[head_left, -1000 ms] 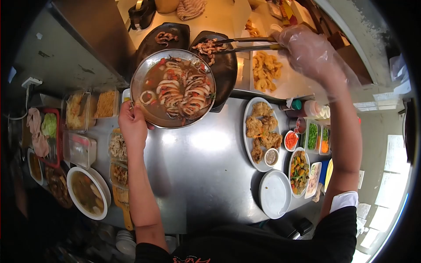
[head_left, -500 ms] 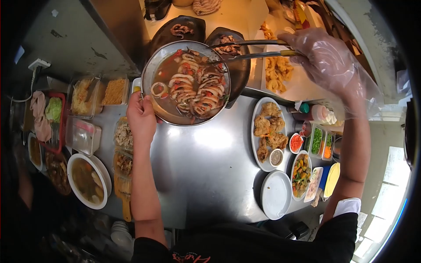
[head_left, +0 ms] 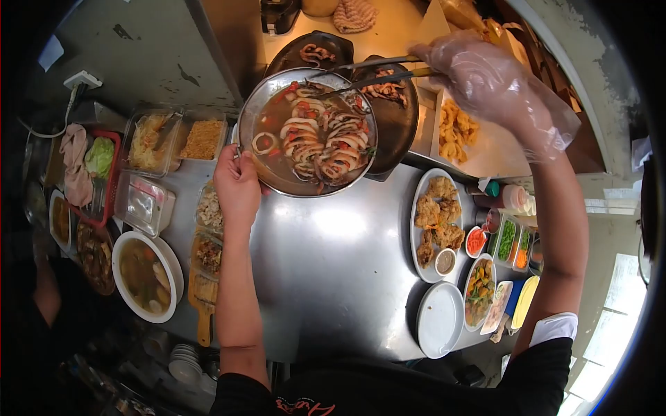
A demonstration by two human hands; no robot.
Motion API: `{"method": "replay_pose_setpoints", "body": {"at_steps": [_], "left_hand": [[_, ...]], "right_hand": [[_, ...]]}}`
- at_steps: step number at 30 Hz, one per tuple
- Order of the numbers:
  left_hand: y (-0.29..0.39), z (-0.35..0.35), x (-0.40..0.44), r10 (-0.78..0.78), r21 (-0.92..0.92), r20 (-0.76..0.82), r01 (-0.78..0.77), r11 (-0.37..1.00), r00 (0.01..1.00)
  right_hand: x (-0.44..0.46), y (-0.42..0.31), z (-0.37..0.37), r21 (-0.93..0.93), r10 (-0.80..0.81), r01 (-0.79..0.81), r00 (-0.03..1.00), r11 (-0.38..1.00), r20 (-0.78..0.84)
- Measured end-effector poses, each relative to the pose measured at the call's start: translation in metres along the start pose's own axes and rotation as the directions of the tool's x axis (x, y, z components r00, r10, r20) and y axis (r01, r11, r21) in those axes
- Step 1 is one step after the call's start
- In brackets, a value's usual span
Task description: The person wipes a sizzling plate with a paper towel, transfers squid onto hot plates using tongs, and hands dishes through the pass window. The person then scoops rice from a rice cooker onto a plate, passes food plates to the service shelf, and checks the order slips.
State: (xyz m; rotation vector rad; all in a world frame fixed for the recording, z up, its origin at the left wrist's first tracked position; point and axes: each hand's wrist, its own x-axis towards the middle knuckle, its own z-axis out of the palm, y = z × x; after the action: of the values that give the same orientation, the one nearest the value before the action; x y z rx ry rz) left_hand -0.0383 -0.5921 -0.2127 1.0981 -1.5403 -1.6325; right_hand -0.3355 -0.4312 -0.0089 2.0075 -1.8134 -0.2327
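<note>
My left hand grips the rim of a round metal pan at its lower left. Sliced squid lies in brown sauce in the pan, with red bits and a loose ring at the left. My right hand, in a clear plastic glove, is closed around a pair of tongs. The tong tips reach into the top of the pan, near the squid tentacles; whether they pinch a piece I cannot tell. Behind the pan are two dark sizzling plates, the left plate and the right plate, each with squid pieces.
Fried rings lie in a lined box at the back right. A platter of fried chicken, an empty-looking white plate and a vegetable dish are at the right. A soup bowl and several food tubs stand left.
The whole view has shifted, so most things appear farther right. The tongs and my right hand have moved left relative to the pan, the tips reaching farther over the squid.
</note>
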Motion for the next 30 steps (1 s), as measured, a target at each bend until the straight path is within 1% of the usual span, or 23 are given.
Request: {"method": "replay_pose_setpoints", "body": {"at_steps": [2, 5, 7, 8, 10, 11, 12, 14, 15, 16, 18, 19, 20, 21, 22, 23, 25, 28, 30], "left_hand": [[0.001, 0.000, 0.000, -0.001, -0.004, -0.002, 0.001, 1.000, 1.000], [0.003, -0.001, 0.003, -0.018, -0.015, -0.007, 0.017, 1.000, 1.000], [0.004, -0.001, 0.004, -0.041, -0.032, -0.024, 0.040, 0.999, 0.999], [0.005, -0.002, 0.004, -0.041, -0.006, -0.026, 0.041, 0.999, 0.999], [0.005, 0.001, 0.006, -0.040, 0.043, -0.018, 0.041, 0.998, 0.999], [0.005, 0.004, 0.006, -0.041, 0.022, -0.029, 0.042, 0.999, 0.999], [0.005, 0.008, 0.005, -0.044, 0.002, -0.038, 0.044, 0.999, 0.998], [0.001, 0.016, 0.007, -0.040, -0.028, -0.043, 0.039, 0.999, 0.998], [-0.003, 0.019, 0.008, -0.033, -0.036, -0.042, 0.031, 0.999, 0.999], [-0.006, 0.022, 0.009, -0.025, -0.045, -0.047, 0.023, 0.999, 0.999], [0.002, 0.032, 0.007, 0.001, -0.032, -0.049, -0.002, 0.999, 0.999], [0.004, 0.039, 0.006, 0.014, -0.025, -0.042, -0.015, 1.000, 0.999], [0.004, 0.045, 0.006, 0.014, -0.036, -0.031, -0.015, 0.999, 0.999], [0.005, 0.049, 0.007, 0.019, -0.045, -0.022, -0.020, 0.999, 1.000], [0.006, 0.053, 0.008, 0.025, -0.050, -0.011, -0.026, 0.998, 1.000], [0.008, 0.059, 0.007, 0.034, -0.054, -0.003, -0.035, 0.998, 0.999], [0.010, 0.070, 0.003, 0.054, -0.056, 0.013, -0.053, 0.997, 0.998], [0.005, 0.079, 0.003, 0.081, -0.056, 0.008, -0.080, 0.995, 0.997], [0.004, 0.078, 0.002, 0.083, -0.019, 0.005, -0.083, 0.996, 0.997]], "right_hand": [[0.003, 0.005, 0.013, 0.007, -0.042, 0.042, 0.999, 0.999, 0.014], [0.015, 0.012, 0.015, 0.081, 0.055, -0.066, 0.989, 0.995, 0.137], [0.015, 0.020, 0.024, 0.137, 0.140, -0.158, 0.981, 0.978, 0.135], [0.015, 0.023, 0.029, 0.169, 0.184, -0.206, 0.973, 0.964, 0.138], [0.024, 0.019, 0.032, 0.146, 0.329, -0.377, 0.904, 0.915, 0.274], [0.026, 0.020, 0.034, 0.122, 0.399, -0.460, 0.853, 0.880, 0.338], [0.030, 0.021, 0.032, 0.143, 0.363, -0.429, 0.868, 0.892, 0.340], [0.019, 0.019, 0.008, 0.095, 0.429, -0.500, 0.813, 0.861, 0.395], [0.015, 0.006, -0.010, 0.070, 0.456, -0.530, 0.782, 0.845, 0.424], [-0.003, 0.004, -0.016, 0.034, 0.425, -0.454, 0.855, 0.890, 0.297], [-0.033, -0.013, -0.037, -0.047, 0.445, -0.453, 0.843, 0.890, 0.302], [-0.041, -0.030, -0.051, 0.050, 0.482, -0.541, 0.783, 0.839, 0.393], [-0.057, -0.049, -0.059, 0.112, 0.432, -0.476, 0.857, 0.872, 0.279], [-0.067, -0.062, -0.054, 0.175, 0.420, -0.450, 0.889, 0.876, 0.184], [-0.076, -0.075, -0.050, 0.232, 0.402, -0.411, 0.911, 0.881, 0.087], [-0.081, -0.086, -0.041, 0.297, 0.431, -0.417, 0.902, 0.859, 0.018], [-0.083, -0.106, -0.030, 0.338, 0.463, -0.460, 0.883, 0.821, 0.077], [-0.089, -0.129, -0.012, 0.265, 0.507, -0.544, 0.839, 0.797, 0.197], [-0.095, -0.128, -0.013, 0.279, 0.496, -0.528, 0.849, 0.802, 0.180]]}}
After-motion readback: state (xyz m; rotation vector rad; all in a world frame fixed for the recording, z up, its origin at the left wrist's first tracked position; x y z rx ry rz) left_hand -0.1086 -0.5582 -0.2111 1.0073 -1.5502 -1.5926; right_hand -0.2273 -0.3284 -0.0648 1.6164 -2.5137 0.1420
